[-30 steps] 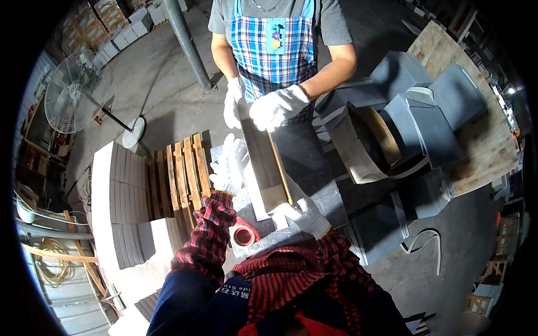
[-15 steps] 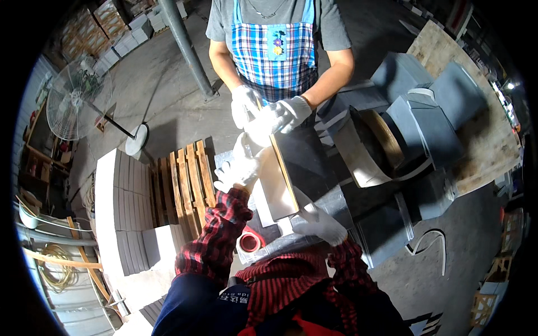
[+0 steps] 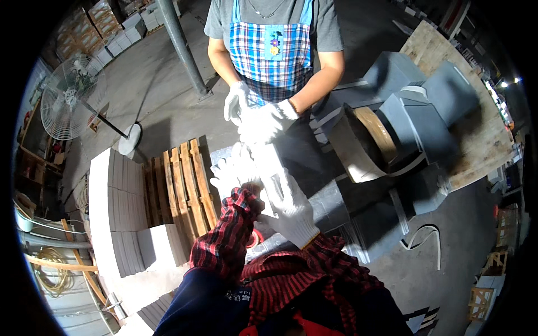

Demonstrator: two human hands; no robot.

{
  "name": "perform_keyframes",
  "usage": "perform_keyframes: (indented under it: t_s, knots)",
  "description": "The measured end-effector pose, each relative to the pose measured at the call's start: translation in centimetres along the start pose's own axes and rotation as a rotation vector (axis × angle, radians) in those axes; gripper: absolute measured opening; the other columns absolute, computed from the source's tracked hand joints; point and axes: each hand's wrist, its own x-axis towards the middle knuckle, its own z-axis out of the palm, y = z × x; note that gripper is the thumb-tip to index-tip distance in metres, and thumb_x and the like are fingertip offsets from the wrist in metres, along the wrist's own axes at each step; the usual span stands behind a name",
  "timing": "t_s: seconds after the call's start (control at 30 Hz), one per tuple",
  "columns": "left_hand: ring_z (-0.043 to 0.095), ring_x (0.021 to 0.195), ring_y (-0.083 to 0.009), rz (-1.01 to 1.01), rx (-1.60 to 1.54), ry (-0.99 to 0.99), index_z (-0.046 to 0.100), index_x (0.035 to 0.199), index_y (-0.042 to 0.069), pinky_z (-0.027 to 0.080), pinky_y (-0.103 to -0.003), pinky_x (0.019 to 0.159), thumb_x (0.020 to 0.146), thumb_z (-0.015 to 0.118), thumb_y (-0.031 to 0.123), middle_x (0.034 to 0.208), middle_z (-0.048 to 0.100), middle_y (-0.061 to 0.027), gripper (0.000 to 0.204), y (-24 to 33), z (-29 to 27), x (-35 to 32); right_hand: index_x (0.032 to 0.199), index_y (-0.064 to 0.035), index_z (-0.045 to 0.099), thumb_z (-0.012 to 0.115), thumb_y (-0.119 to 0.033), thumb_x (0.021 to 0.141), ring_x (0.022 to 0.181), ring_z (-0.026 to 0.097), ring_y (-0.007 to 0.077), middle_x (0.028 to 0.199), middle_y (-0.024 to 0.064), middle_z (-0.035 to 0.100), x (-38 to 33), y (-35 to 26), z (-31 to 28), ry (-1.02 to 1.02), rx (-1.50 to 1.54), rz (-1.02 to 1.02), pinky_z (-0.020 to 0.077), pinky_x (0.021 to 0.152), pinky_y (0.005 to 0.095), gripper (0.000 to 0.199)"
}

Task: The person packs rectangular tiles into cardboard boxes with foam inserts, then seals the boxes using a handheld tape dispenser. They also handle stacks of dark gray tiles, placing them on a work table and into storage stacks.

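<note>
Both my hands wear white gloves and red plaid sleeves. My left hand [image 3: 232, 171] grips the left edge of a flat white panel [image 3: 268, 159] held up in front of me. My right hand [image 3: 288, 204] lies on the panel's near right side with its fingers spread along it. Across from me a co-worker in a checked apron holds the far end with two gloved hands [image 3: 263, 117]. Part of a red tape roll [image 3: 255, 239] shows just under my wrists.
A wooden pallet [image 3: 182, 185] and stacks of white boards [image 3: 112, 213] lie to my left. Grey boxes [image 3: 392, 73] and a tan band loop [image 3: 372, 131] sit on the right by a wooden tabletop [image 3: 476, 129]. A floor fan [image 3: 73, 95] and a steel post [image 3: 179, 45] stand behind.
The panel has tipped from lying flat to facing me. The co-worker's hands came together at its far end, and my right hand slid up onto its face.
</note>
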Motion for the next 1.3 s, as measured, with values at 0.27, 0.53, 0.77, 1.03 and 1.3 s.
perform_keyframes:
  t_s: [0.27,0.53,0.77,1.03,1.3]
  knots:
    - [0.051,0.125,-0.0233,-0.025,-1.929,0.226,0.049,0.138,0.017,0.038,-0.044,0.105,0.096,0.056,0.043,0.13,0.057,-0.0076,0.05,-10.1,9.1,0.9,0.138,-0.0094,0.053,0.082,-0.026,0.071,0.112,0.058,0.0345,0.144,0.0205,0.047,-2.8,-1.8,1.2,-0.052,0.373,0.118,0.0509,0.089,0.0401,0.075]
    - [0.053,0.129,-0.0278,-0.169,-1.834,0.159,0.051,0.14,0.008,0.039,-0.041,0.112,0.1,0.058,0.032,0.139,0.056,-0.0122,0.047,-25.9,3.9,-1.2,0.146,-0.0022,0.038,0.074,-0.019,0.083,0.108,0.063,0.0253,0.119,0.0143,0.064,-14.4,-7.9,6.6,-0.137,1.028,0.977,0.0499,0.094,0.0365,0.074]
    - [0.058,0.12,-0.0253,-0.242,-1.834,0.101,0.055,0.134,0.008,0.041,-0.04,0.109,0.099,0.059,0.031,0.128,0.062,-0.0088,0.042,-32.7,4.6,-3.8,0.135,-0.0021,0.052,0.073,-0.048,0.08,0.112,0.063,0.0342,0.118,0.021,0.064,-14.5,-11.1,19.1,-0.748,0.484,0.79,0.0505,0.091,0.0426,0.074]
    - [0.063,0.112,-0.0217,-0.197,-1.478,-0.149,0.061,0.128,0.006,0.046,-0.037,0.102,0.102,0.055,0.029,0.12,0.066,-0.0087,0.035,-38.6,2.7,-3.4,0.115,-0.0053,0.063,0.058,-0.031,0.084,0.096,0.067,0.0409,0.099,0.0217,0.07,-11.3,-14.1,25.1,-0.909,0.052,0.654,0.0529,0.083,0.0521,0.041]
    - [0.072,0.083,-0.0227,-0.046,-0.885,-0.905,0.07,0.105,0.004,0.057,-0.034,0.079,0.099,0.051,0.046,0.091,0.072,-0.0106,0.047,-37.4,2.9,-1.7,0.127,0.001,0.061,0.063,-0.007,0.085,0.095,0.063,0.0132,0.108,0.0049,0.068,-10.4,-15.8,13.5,-0.539,1.292,1.109,0.0498,0.086,0.0283,0.043]
